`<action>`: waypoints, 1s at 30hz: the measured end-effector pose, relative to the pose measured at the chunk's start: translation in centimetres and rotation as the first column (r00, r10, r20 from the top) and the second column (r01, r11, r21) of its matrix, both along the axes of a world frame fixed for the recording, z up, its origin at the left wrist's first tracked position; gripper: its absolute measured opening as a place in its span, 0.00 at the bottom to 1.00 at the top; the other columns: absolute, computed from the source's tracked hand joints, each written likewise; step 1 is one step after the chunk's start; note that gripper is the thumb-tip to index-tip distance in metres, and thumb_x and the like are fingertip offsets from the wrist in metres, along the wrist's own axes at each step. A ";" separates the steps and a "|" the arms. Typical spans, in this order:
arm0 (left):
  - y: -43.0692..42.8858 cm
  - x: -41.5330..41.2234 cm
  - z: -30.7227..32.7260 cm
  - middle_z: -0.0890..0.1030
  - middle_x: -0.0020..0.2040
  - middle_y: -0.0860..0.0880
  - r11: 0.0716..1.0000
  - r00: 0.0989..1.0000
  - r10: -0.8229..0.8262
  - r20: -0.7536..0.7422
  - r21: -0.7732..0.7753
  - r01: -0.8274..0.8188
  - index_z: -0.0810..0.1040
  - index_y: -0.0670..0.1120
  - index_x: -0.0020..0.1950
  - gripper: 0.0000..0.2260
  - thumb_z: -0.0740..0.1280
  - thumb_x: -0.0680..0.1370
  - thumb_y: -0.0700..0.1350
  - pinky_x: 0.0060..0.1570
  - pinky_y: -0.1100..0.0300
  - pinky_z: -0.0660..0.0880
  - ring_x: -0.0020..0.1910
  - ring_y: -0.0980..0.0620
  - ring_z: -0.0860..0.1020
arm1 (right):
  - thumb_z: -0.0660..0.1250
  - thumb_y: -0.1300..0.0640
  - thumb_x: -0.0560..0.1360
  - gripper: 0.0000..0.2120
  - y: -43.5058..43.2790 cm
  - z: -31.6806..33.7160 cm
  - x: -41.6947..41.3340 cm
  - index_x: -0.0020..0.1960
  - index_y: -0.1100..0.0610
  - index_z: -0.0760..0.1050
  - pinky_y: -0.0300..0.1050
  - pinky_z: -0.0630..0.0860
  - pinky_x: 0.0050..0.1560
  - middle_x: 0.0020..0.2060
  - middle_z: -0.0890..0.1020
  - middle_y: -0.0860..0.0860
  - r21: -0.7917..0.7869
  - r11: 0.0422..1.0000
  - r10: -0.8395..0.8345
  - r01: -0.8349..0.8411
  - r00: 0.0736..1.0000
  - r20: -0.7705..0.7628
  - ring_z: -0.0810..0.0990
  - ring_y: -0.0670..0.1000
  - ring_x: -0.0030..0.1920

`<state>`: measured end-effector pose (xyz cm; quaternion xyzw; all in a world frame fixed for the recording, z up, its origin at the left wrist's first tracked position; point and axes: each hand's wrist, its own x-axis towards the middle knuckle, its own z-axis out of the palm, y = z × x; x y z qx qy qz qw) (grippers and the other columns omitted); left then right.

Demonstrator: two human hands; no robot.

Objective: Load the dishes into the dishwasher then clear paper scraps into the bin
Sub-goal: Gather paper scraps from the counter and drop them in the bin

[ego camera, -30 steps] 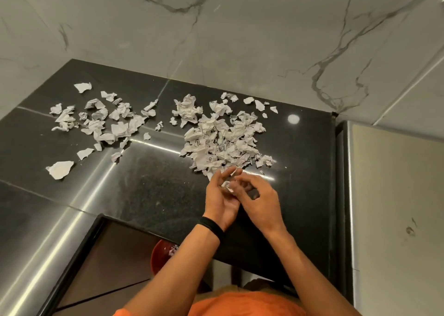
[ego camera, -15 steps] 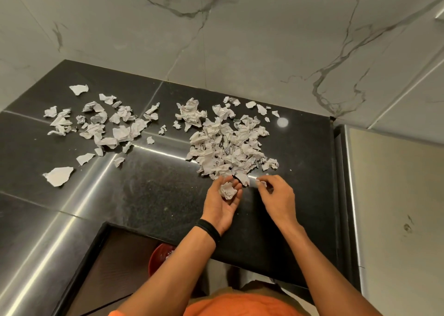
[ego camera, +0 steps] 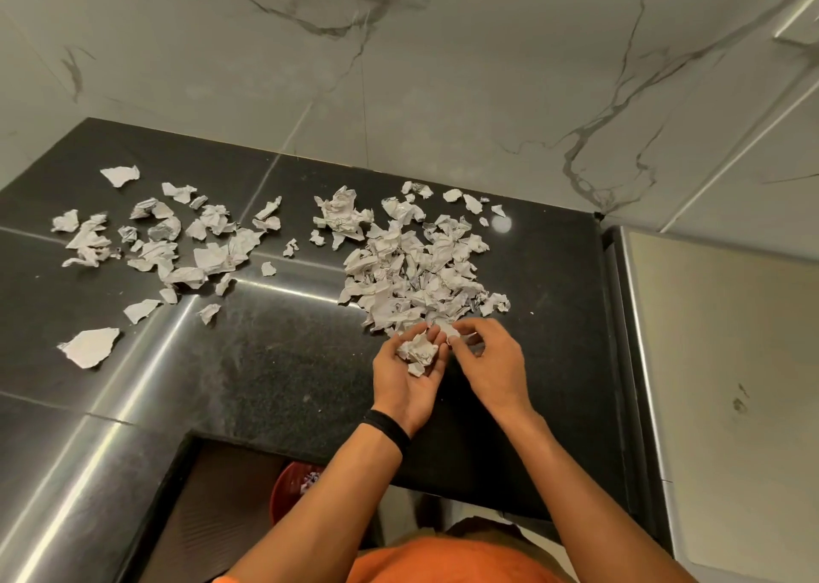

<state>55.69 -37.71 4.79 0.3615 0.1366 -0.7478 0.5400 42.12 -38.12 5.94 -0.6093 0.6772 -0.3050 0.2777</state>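
We look down on a polished black stone tabletop (ego camera: 266, 361) set into a corner, with a pale marble-veined wall (ego camera: 443, 73) rising behind it and a brushed metal surface (ego camera: 709, 361) butting against its right edge. Torn and crumpled paper scraps lie in two groups on the stone. The larger heap (ego camera: 416, 268) is dense and sits toward the right, its near edge just beyond the hands. The looser scatter (ego camera: 177, 241) spreads over the left part, well apart from the heap, with one bigger torn piece (ego camera: 88, 346) lying alone nearest the front.

We see the left hand (ego camera: 410, 383) turned palm up over the tabletop, its fingers (ego camera: 436, 339) curled in a cup round a wad of scraps (ego camera: 417, 352). A black wristband (ego camera: 390, 427) circles that wrist. The right hand (ego camera: 487, 361) is just beside it, back upward, its thumb and fingertips pinching a single scrap (ego camera: 447, 331) at the rim of the cupped palm, right at the foot of the heap.

Below the front edge of the tabletop we make out part of a red bin (ego camera: 288, 494), partly hidden by the left forearm, with a few pale bits showing inside. An orange shirt (ego camera: 443, 560) fills the bottom of the view.
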 end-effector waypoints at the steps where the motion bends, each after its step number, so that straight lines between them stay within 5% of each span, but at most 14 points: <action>1: 0.0 0.3 0.0 0.80 0.65 0.36 1.000 1.000 0.000 0.008 -0.003 0.000 0.79 0.38 0.61 0.16 0.59 0.83 0.46 0.61 0.51 0.76 0.59 0.41 0.80 | 0.73 0.52 0.77 0.10 -0.5 -0.7 -0.1 0.57 0.48 0.81 0.41 0.79 0.54 0.52 0.80 0.40 0.027 0.999 0.028 -0.026 0.996 -0.079 0.79 0.40 0.51; 7: 0.2 1.6 0.3 0.81 0.63 0.37 1.000 0.994 -0.007 0.109 0.013 0.006 0.79 0.38 0.65 0.16 0.60 0.81 0.42 0.61 0.52 0.75 0.60 0.42 0.81 | 0.72 0.53 0.76 0.07 -1.2 -1.9 0.8 0.52 0.50 0.75 0.40 0.73 0.51 0.47 0.76 0.43 0.047 0.992 0.126 -0.117 0.947 -0.296 0.73 0.44 0.50; 14: -0.1 1.5 0.2 0.83 0.58 0.40 0.998 0.989 -0.063 0.137 -0.007 0.064 0.80 0.39 0.62 0.19 0.69 0.71 0.41 0.68 0.52 0.72 0.59 0.44 0.81 | 0.75 0.51 0.75 0.09 1.6 -0.4 -0.1 0.51 0.44 0.76 0.35 0.74 0.47 0.48 0.79 0.40 -0.011 1.000 -0.024 0.025 0.999 0.041 0.78 0.39 0.49; 17: -0.4 0.4 -0.3 0.82 0.54 0.40 0.995 0.989 -0.097 0.114 -0.010 0.099 0.80 0.42 0.54 0.08 0.65 0.80 0.44 0.62 0.52 0.74 0.55 0.44 0.80 | 0.75 0.50 0.75 0.09 2.7 0.5 0.4 0.53 0.45 0.77 0.37 0.77 0.49 0.49 0.80 0.40 -0.063 0.998 0.001 0.007 0.993 0.122 0.79 0.42 0.50; 22: -1.4 -0.9 0.1 0.83 0.55 0.41 0.995 0.994 -0.102 0.026 -0.010 0.102 0.78 0.42 0.56 0.19 0.57 0.84 0.56 0.45 0.53 0.80 0.53 0.44 0.82 | 0.73 0.43 0.74 0.14 3.6 1.1 0.8 0.57 0.46 0.77 0.32 0.73 0.53 0.51 0.78 0.39 -0.082 0.980 0.182 -0.183 0.983 -0.028 0.75 0.40 0.55; 27: -1.8 -0.8 -0.1 0.83 0.60 0.39 0.998 0.999 -0.051 -0.014 -0.030 0.051 0.80 0.40 0.61 0.19 0.58 0.83 0.52 0.56 0.51 0.78 0.59 0.43 0.81 | 0.72 0.47 0.78 0.05 1.5 0.8 -0.7 0.52 0.47 0.79 0.36 0.76 0.48 0.47 0.81 0.40 -0.103 0.995 0.018 -0.012 0.999 0.050 0.79 0.42 0.49; 30: -1.6 -0.7 -0.1 0.83 0.62 0.39 0.999 1.000 -0.031 -0.003 -0.025 0.031 0.79 0.40 0.64 0.19 0.58 0.82 0.51 0.60 0.51 0.77 0.60 0.43 0.81 | 0.72 0.51 0.78 0.08 -1.1 -0.6 -2.0 0.56 0.48 0.78 0.45 0.80 0.52 0.50 0.80 0.41 -0.013 0.999 -0.049 0.048 0.997 -0.055 0.79 0.42 0.48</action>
